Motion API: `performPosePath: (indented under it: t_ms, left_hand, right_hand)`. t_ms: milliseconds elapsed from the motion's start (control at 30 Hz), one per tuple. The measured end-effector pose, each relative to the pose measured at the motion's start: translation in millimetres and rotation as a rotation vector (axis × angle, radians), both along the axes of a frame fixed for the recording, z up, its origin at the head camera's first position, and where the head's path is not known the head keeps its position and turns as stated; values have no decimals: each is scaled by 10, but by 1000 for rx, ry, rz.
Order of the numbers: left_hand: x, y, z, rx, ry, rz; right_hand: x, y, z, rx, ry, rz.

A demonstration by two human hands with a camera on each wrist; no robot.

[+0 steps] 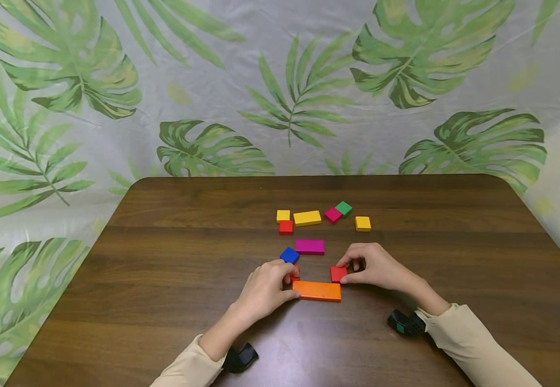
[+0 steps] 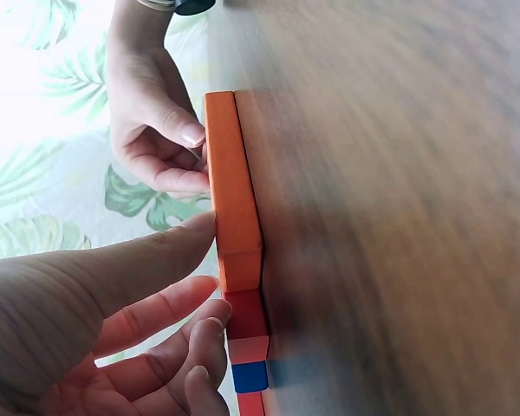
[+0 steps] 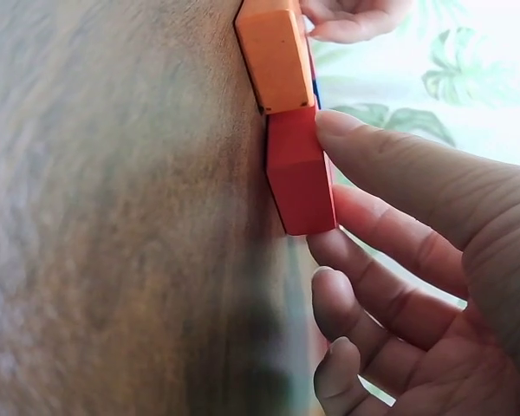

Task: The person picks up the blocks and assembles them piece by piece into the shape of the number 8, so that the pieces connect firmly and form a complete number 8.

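A long orange block (image 1: 317, 291) lies flat on the table, with two red blocks close along its far side. My left hand (image 1: 266, 286) is at the left red block (image 2: 245, 314), mostly hidden under the fingers in the head view. Its bent fingertips touch that block while the thumb (image 2: 191, 243) rests at the orange block's left end. Between thumb and fingers, my right hand (image 1: 375, 265) pinches the right red block (image 1: 338, 274), whose near corner meets the orange block's right end. Just beyond the left hand, a blue block (image 1: 289, 255) sits turned at an angle.
A long magenta block (image 1: 310, 247) lies beyond the red pair. Farther back are a yellow square (image 1: 283, 216), a red square (image 1: 286, 228), a long yellow block (image 1: 307, 218), a pink square (image 1: 333, 215), a green square (image 1: 344, 208) and another yellow square (image 1: 363, 223). A leaf-print curtain (image 1: 202, 91) hangs behind the table.
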State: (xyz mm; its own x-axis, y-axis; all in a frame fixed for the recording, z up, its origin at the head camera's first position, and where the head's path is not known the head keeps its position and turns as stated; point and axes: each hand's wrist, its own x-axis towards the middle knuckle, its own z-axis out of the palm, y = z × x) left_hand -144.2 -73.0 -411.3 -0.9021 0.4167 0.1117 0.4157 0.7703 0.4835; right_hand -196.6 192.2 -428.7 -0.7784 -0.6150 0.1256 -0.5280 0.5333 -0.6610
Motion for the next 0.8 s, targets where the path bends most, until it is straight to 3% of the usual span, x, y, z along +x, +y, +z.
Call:
performPosePath:
  t_ms: [800]
  left_hand:
    - [2, 1, 4, 9, -10, -2]
  right_hand:
    - [27, 1, 32, 19, -37, 2]
